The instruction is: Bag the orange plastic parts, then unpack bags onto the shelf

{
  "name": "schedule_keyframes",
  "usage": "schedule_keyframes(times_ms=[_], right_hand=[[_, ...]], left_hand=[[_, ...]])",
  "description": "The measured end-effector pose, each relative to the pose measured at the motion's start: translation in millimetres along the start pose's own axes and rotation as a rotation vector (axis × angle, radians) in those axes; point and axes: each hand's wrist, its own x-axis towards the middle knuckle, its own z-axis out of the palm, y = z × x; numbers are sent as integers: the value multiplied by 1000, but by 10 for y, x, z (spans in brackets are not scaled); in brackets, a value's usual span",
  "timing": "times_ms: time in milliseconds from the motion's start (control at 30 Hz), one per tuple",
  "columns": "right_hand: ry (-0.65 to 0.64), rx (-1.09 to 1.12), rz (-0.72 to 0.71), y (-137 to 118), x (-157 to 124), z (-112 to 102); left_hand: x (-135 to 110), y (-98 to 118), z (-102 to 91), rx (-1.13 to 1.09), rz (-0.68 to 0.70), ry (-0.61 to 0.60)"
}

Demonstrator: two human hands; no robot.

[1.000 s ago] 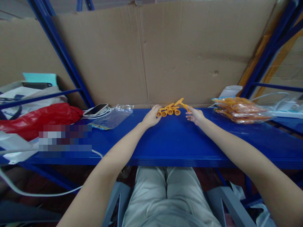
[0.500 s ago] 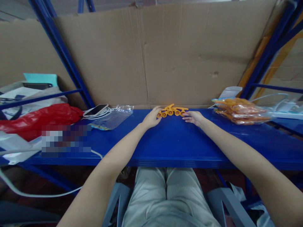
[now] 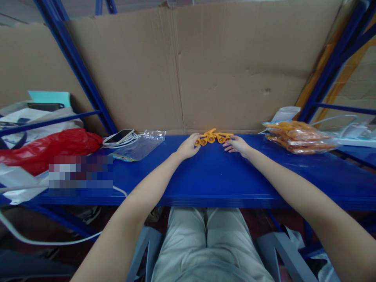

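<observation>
Several orange plastic pieces lie in a row at the back of the blue shelf top. Their round cupped ends face me and their thin stems cross behind, like little horns. My left hand curves round the left end of the row, thumb apart from the fingers, touching the leftmost piece. At the right end, my right hand has its fingers spread, with the fingertips against or just in front of the last piece, which they partly cover.
On the right lies a stack of clear bags with orange pieces inside. To the left are an opened clear bag, a phone on a coiled white cable, and a red plastic bag. Cardboard stands behind the blue shelf top.
My right hand has shifted slightly left, its fingers now covering more of the rightmost piece. My left hand and the rest of the row look nearly unchanged.
</observation>
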Motion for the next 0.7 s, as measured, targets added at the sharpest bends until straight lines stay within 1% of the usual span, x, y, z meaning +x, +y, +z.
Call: schedule_keyframes(times_ms=[67, 133, 233, 333, 400, 467, 533, 700], right_hand=[[-19, -68, -50, 24, 18, 7], [-39, -198, -133, 52, 38, 12], [-108, -537, -359, 79, 46, 22], [-213, -856, -582, 79, 18, 43], [-267, -972, -648, 73, -11, 60], [-290, -1032, -674, 68, -35, 69], [-297, -1080, -690, 65, -46, 67], [-293, -1196, -730, 69, -29, 40]], left_hand=[[1, 6, -4, 2, -2, -6], [1, 13, -8, 0, -8, -13], [-1, 16, -8, 1, -27, -29], [2, -2, -3, 9, -24, -38], [9, -21, -9, 29, -8, -41], [17, -41, -38, 82, -44, -40], [19, -57, -104, 165, -182, -49], [-30, -140, -406, 382, -739, -102]])
